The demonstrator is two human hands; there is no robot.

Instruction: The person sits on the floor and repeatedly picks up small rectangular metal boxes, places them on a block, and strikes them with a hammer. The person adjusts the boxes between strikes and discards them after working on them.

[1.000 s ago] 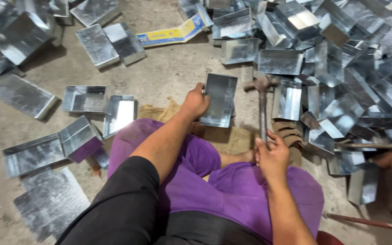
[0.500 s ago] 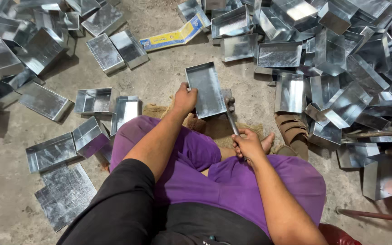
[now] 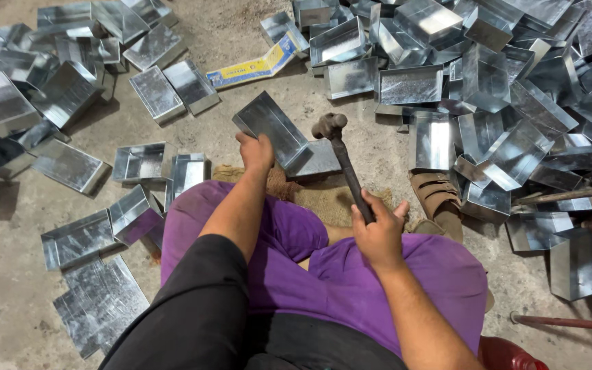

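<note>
While the left hand grips the metal tray tilted on the block near the knees, right hand, fist closed around the hammer, should strike the tray edge squarely, clear of fingers.

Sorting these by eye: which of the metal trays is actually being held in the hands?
The tilted metal tray gripped by the left hand, beside the hammer; the others lie loose on the floor.

Even, soft light; sharp picture, mild glare on metal.
</note>
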